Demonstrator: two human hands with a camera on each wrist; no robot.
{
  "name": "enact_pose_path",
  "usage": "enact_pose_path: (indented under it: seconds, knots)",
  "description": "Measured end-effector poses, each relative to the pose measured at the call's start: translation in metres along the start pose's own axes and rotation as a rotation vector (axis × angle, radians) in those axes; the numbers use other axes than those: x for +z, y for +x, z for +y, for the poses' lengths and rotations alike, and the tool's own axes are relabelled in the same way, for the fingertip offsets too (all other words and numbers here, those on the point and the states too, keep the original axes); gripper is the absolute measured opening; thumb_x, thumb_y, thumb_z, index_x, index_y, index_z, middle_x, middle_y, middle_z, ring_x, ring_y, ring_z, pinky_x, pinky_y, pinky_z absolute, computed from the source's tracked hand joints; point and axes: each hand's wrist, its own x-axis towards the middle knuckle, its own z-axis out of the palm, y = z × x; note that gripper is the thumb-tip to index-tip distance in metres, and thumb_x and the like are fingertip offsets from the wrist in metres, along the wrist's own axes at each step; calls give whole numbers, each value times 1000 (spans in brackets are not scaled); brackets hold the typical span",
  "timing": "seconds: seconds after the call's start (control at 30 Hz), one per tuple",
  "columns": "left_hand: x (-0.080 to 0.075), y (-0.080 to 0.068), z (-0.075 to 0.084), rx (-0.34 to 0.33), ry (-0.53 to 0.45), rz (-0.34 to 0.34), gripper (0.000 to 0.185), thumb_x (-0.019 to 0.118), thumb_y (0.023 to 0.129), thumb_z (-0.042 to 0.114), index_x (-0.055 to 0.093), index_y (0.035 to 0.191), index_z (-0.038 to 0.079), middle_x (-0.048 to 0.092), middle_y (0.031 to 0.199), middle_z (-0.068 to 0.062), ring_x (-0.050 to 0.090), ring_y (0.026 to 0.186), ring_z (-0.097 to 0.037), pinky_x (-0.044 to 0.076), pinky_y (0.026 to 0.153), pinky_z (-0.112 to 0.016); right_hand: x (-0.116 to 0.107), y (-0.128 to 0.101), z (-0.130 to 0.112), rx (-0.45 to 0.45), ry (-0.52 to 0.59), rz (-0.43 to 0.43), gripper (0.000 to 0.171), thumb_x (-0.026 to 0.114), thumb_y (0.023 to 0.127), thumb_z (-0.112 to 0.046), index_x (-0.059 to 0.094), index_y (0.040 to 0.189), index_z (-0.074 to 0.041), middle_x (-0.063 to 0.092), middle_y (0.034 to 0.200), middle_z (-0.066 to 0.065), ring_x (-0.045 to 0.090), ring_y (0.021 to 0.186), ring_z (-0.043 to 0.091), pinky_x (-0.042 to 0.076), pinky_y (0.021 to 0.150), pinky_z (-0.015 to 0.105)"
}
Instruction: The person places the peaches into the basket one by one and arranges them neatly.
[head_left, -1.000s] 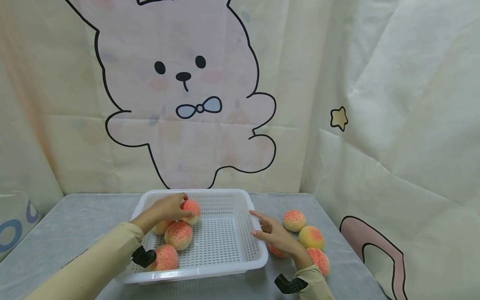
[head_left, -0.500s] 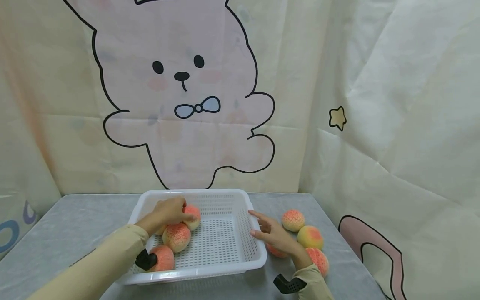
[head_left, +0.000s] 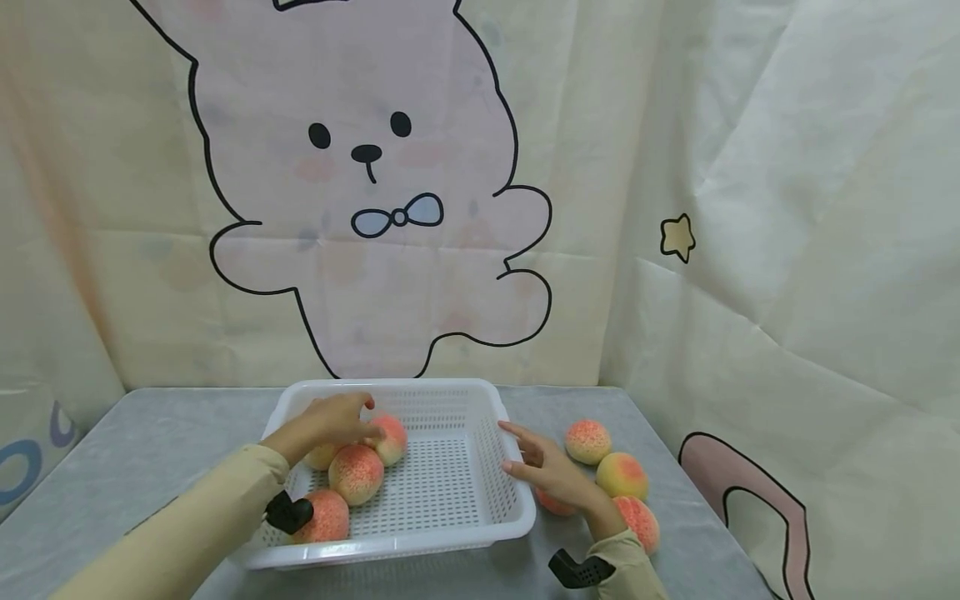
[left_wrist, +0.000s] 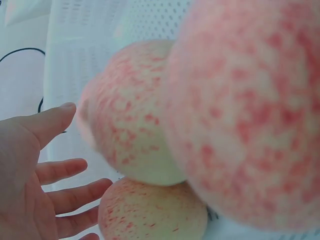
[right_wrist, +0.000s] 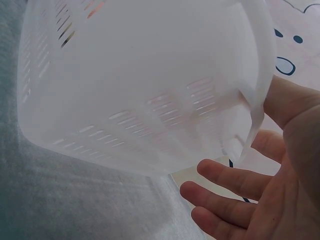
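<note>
A white perforated basket (head_left: 450, 392) stands on the grey table. Several pink-yellow peaches lie at its left side; the farthest one (head_left: 392, 439) rests against another peach (head_left: 356, 473). My left hand (head_left: 358, 419) hovers over that farthest peach with fingertips at its top. In the left wrist view the left hand (left_wrist: 37, 170) is spread, its fingers straight and just clear of the peaches (left_wrist: 135, 135). My right hand (head_left: 519, 448) lies with spread fingers beside the basket's right wall (right_wrist: 140, 85) and holds nothing.
Outside the basket, right of my right hand, lie more peaches (head_left: 587, 440) (head_left: 622, 475) (head_left: 639, 523); one more (head_left: 553, 502) is partly hidden under the hand. A printed cloth backdrop (head_left: 675, 237) closes off the back and right of the table.
My left hand has lowered the peach it held onto the basket floor beside the others, and its fingers have straightened off it. The right hand has stayed put.
</note>
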Motion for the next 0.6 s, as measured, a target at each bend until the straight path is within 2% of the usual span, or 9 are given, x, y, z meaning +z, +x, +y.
enact_pose_path:
  seconds: [0.2, 0.6]
  knots:
    - [-7, -2, -2, 3, -17, -7, 53, 68, 94, 42, 59, 129, 3, 66, 128, -20, 64, 100, -27, 52, 80, -46, 1, -1, -1, 4, -2, 2, 69, 57, 104, -20, 21, 161, -5, 41, 153, 34, 53, 133, 46, 58, 94, 36]
    - [-16, -6, -6, 29, -66, 10, 54, 66, 96, 39, 57, 131, -1, 68, 119, -22, 66, 106, -34, 56, 81, -47, 1, -1, -2, 19, 19, -3, 70, 57, 104, -19, 20, 161, -6, 41, 153, 33, 53, 133, 44, 57, 94, 37]
